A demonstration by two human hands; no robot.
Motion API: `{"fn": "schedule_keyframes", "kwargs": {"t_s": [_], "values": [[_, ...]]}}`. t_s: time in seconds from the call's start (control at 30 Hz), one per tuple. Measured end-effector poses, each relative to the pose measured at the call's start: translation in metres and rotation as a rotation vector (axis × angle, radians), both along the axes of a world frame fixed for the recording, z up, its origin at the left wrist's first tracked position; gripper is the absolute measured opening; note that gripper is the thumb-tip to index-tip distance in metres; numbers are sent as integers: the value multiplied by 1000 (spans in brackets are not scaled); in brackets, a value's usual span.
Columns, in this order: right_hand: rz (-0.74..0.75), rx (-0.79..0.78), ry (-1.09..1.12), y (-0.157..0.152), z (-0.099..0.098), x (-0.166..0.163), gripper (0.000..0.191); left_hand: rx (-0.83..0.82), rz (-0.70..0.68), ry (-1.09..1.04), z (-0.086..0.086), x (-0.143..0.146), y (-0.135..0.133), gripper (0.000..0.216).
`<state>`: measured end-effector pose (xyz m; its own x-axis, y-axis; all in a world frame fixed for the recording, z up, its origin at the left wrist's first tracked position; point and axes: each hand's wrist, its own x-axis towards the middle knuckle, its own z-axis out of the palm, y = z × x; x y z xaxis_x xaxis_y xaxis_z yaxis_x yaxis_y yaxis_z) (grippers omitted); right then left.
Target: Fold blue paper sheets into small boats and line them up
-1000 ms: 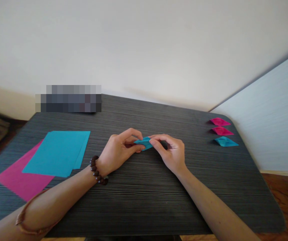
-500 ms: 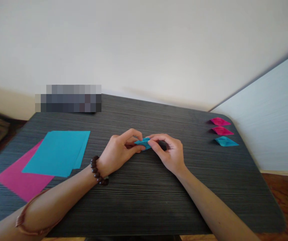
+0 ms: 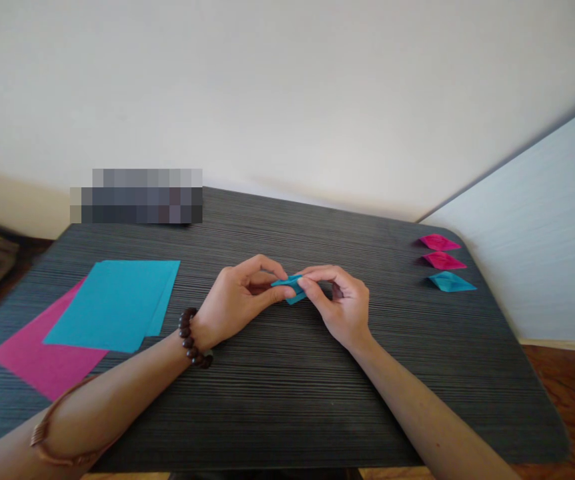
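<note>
- Head view: your left hand (image 3: 232, 303) and right hand (image 3: 345, 307) meet over the middle of the desk (image 3: 287, 400), with the small folded blue paper (image 3: 292, 289) pinched between them.
- The fingers of your left hand are narrow, thumb below and forefinger above, closed on the paper's left end. The fingers of your right hand are closed on its right end in the same way.
- Compared with half a second ago, the paper has tipped a little: its near right corner now dips lower, towards the desk. Your left thumb reaches slightly further along its lower edge.
- Both hands sit in almost the same spot as before. I cannot tell whether the paper touches the desk.
- The dark bead bracelet (image 3: 190, 339) on your left wrist has shifted only slightly.
- Unchanged on the left: the flat blue sheets (image 3: 112, 303) lie partly over a pink sheet (image 3: 42, 363).
- Unchanged at the far right edge: two folded pink pieces (image 3: 438, 242) and one folded blue piece (image 3: 450, 282) lie in a row, well apart from your hands.
</note>
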<state>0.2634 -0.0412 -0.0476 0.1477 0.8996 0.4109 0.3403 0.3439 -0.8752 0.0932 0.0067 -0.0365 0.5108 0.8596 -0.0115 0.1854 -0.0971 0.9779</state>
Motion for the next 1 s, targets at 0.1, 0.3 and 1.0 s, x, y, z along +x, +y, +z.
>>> {"fn": "schedule_keyframes", "kwargs": {"t_s": [0.1, 0.3, 1.0], "values": [[-9, 1, -20, 0, 1, 0, 2, -21, 4, -39, 0, 0, 1, 22], [5, 9, -30, -1, 3, 1, 3, -49, -1, -126, 5, 2, 1, 15], [-21, -24, 44, 0, -2, 1, 3, -192, 33, -119, 5, 3, 5, 17]]}}
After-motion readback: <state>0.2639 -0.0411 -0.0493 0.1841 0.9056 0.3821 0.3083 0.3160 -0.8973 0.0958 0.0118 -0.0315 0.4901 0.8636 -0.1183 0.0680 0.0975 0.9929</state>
